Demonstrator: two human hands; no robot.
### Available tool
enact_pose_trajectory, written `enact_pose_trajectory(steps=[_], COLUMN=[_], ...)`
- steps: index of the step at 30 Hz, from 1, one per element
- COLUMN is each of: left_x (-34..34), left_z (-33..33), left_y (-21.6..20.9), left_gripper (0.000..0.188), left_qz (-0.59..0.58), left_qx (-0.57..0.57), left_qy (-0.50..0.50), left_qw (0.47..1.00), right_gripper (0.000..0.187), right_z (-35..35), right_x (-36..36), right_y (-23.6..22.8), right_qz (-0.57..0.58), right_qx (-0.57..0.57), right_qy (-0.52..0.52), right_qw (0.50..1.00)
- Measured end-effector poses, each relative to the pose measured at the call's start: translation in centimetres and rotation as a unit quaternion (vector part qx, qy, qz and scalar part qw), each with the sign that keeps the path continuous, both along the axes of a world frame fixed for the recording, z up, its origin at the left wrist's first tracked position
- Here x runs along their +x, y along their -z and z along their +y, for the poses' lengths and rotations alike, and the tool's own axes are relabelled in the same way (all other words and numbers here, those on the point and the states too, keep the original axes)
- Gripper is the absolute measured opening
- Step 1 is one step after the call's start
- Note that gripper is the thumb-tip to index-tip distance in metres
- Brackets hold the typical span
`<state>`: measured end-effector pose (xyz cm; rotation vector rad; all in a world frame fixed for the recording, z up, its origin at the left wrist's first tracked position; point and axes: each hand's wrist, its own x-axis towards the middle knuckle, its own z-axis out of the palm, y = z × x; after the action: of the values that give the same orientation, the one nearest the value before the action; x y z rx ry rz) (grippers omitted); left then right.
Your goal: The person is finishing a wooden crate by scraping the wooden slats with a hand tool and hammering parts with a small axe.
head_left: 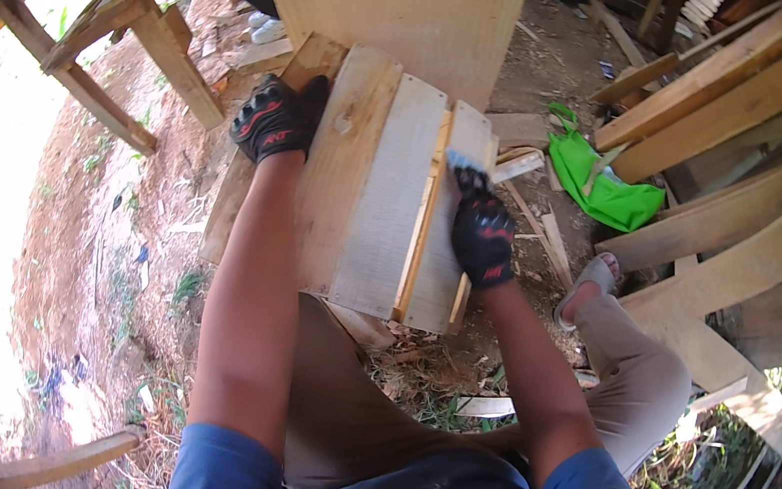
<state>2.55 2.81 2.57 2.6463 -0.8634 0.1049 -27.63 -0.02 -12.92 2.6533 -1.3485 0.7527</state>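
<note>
A wooden piece built of pale planks (390, 184) lies tilted in front of me, with narrow gaps showing wood strips (426, 209) between the boards. My left hand (276, 121), in a black glove with red marks, is closed on its far left part, by a brown board (317, 59). My right hand (485, 226), gloved alike, is closed over the narrow right-hand plank (469, 135). A small pale blue thing (464, 161) shows at its fingertips; its kind is unclear. The palm side of both hands is hidden.
A large pale wooden panel (397, 3) stands just beyond. Right of it lie a bright green bag (603, 180) and wood scraps (553, 243). Long timbers (726, 102) lean at the far right. A rough wooden frame (129, 33) stands at left on bare sloping earth (90, 230).
</note>
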Motion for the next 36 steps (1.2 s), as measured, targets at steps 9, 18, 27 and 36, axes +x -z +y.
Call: enact_pose_trajectory(steps=[9,18,27,36], left_x=[0.1,0.9,0.5,0.0], left_z=[-0.2,0.2,0.0,-0.3], left_y=[0.4,0.3,0.1,0.0], left_gripper=[0.068,0.069,0.068,0.067], left_qz=[-0.009,-0.015,0.002,0.005], left_qx=[-0.019,-0.014,-0.019,-0.015], left_qy=[0.002,-0.004,-0.003,0.009], left_qw=[1.0,1.0,1.0,1.0], right_gripper=[0.029,0.03,0.055,0.047], right_z=[-15.7,-10.6,9.8,8.1], right_x=[6.9,5.1,-3.1,-2.9], right_y=[-3.2,-2.2,-4.6,-4.5], right_qz=[0.037,-0.013,0.041,0.009], right_qx=[0.057,-0.048,0.064,0.028], right_qy=[0.039,-0.07,-0.121,-0.101], right_qw=[0.997,0.996,0.99,0.994])
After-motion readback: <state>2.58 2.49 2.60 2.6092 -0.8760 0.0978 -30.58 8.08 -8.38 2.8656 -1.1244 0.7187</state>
